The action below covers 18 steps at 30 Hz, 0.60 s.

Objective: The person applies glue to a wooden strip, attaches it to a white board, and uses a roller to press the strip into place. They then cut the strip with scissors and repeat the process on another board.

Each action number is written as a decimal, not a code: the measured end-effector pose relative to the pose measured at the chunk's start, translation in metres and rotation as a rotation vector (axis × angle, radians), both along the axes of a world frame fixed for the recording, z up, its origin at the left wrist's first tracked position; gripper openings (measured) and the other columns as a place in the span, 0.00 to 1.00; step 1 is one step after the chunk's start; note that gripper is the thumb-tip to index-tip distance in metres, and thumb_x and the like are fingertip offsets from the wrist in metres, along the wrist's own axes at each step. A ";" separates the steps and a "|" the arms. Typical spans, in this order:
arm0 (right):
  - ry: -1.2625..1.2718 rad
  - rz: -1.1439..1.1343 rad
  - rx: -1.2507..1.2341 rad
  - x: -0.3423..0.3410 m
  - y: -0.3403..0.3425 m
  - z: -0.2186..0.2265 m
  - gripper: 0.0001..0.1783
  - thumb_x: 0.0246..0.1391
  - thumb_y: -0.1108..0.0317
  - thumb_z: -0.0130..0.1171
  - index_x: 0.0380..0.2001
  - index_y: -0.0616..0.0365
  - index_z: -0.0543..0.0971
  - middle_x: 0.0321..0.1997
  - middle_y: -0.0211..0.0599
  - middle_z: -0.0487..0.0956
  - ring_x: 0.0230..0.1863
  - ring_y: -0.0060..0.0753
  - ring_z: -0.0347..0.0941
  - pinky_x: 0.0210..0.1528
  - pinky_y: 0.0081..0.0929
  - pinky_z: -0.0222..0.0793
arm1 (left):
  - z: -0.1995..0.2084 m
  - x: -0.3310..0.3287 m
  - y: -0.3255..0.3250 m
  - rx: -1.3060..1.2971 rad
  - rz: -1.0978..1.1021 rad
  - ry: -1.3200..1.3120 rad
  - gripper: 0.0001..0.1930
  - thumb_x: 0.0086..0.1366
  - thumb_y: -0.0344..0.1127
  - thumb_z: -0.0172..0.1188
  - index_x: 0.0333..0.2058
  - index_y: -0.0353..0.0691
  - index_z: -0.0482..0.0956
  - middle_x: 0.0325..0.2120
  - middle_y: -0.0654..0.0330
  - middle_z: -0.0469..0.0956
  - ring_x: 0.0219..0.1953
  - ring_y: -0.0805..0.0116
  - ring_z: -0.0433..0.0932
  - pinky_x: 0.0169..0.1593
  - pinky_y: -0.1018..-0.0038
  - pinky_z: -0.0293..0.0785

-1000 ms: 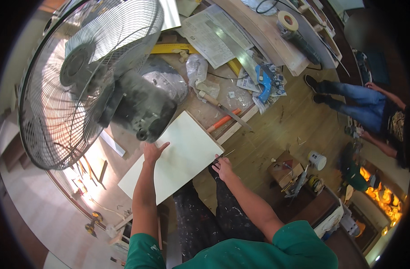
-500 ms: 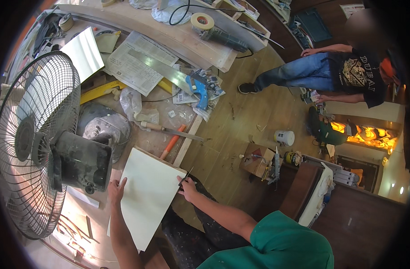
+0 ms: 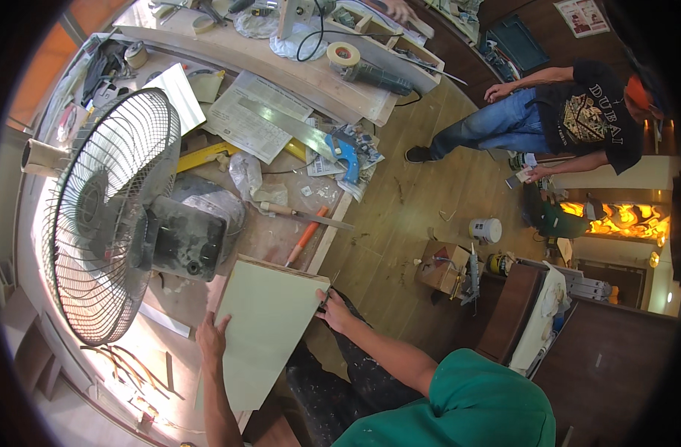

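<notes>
Okay, from my remote seat a big black wire-cage fan (image 3: 184, 238) crowds the space beyond the left hand (image 3: 211, 335). A wooden-handled metal blade (image 3: 310, 216) and slim orange stick (image 3: 307, 238) lie past the far edge of the pale cream rectangular panel (image 3: 269, 335). Panel's between both hands: left fingers spread, thumb at its left edge; right hand (image 3: 334, 309) curled round a small dark tool (image 3: 325, 298) at its far right corner. Dusty brown bench (image 3: 269, 242), wood-plank floor (image 3: 389, 216), jeans-clad co-worker (image 3: 497, 123) at right.

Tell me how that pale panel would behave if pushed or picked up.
The pale panel is probably stiff: it juts past the bench edge without visible sag. Its smooth, flat face suggests it may be slippery to grip. Pushed farther out, it might tip, since part overhangs.
</notes>
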State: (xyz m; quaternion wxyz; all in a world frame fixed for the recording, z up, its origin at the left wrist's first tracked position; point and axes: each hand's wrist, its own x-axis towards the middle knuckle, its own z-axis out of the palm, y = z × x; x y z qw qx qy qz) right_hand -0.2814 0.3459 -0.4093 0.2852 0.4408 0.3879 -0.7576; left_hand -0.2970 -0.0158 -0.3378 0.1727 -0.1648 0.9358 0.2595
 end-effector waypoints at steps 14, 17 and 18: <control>0.107 -0.143 -0.368 0.003 -0.020 -0.034 0.28 0.60 0.50 0.66 0.59 0.43 0.71 0.58 0.23 0.74 0.60 0.32 0.70 0.65 0.50 0.64 | 0.098 0.039 0.033 -0.150 -0.146 0.134 0.35 0.51 0.63 0.72 0.41 0.32 0.84 0.31 0.48 0.83 0.35 0.48 0.84 0.38 0.59 0.78; 0.073 -0.157 -0.345 0.005 -0.021 -0.035 0.27 0.58 0.50 0.68 0.57 0.43 0.73 0.56 0.23 0.74 0.59 0.33 0.70 0.66 0.49 0.64 | 0.092 0.045 0.033 -0.115 -0.116 0.121 0.31 0.50 0.60 0.74 0.35 0.33 0.83 0.28 0.50 0.82 0.33 0.49 0.82 0.37 0.59 0.77; 0.057 -0.173 -0.336 0.005 -0.021 -0.035 0.26 0.57 0.50 0.70 0.54 0.42 0.74 0.54 0.24 0.74 0.58 0.34 0.70 0.66 0.49 0.64 | 0.090 0.046 0.034 -0.094 -0.107 0.115 0.30 0.50 0.59 0.75 0.34 0.33 0.82 0.27 0.50 0.81 0.32 0.50 0.82 0.37 0.59 0.77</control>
